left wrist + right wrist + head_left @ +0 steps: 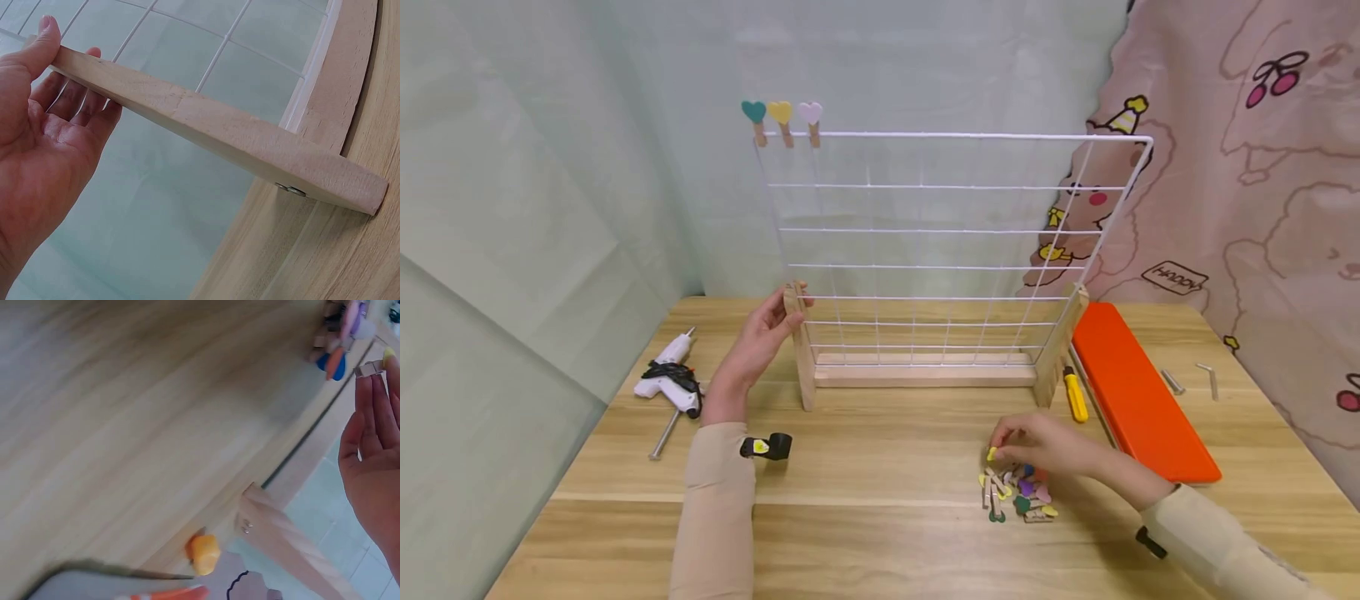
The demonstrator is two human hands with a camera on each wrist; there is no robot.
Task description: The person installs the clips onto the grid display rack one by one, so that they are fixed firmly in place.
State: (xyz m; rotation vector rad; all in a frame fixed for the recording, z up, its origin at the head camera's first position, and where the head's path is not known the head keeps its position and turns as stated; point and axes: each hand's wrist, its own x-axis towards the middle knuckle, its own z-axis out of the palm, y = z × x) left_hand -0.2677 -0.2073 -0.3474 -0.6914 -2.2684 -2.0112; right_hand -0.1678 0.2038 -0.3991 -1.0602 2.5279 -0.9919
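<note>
A white wire grid [925, 231] stands upright between two wooden posts joined by a wooden base bar [925, 377]. My left hand [760, 340] holds the upper end of the left post [212, 122], thumb on one side and fingers on the other. Between the fingertips of my right hand [1047, 442] is a small wooden clothespin [370, 369] with a yellow heart, pinched just over a pile of heart clothespins [1025, 487]. Three clothespins are clipped at the grid's top left: a green heart [753, 111], a yellow heart [780, 112] and a pale lilac heart [810, 112].
A white glue gun [672, 379] with a black cord lies at the left, a metal rod [664, 435] by it. Right of the rack are a yellow-handled tool [1075, 396], a long orange case [1138, 392], a bolt [1172, 382] and a hex key [1212, 383]. Curtains hang behind.
</note>
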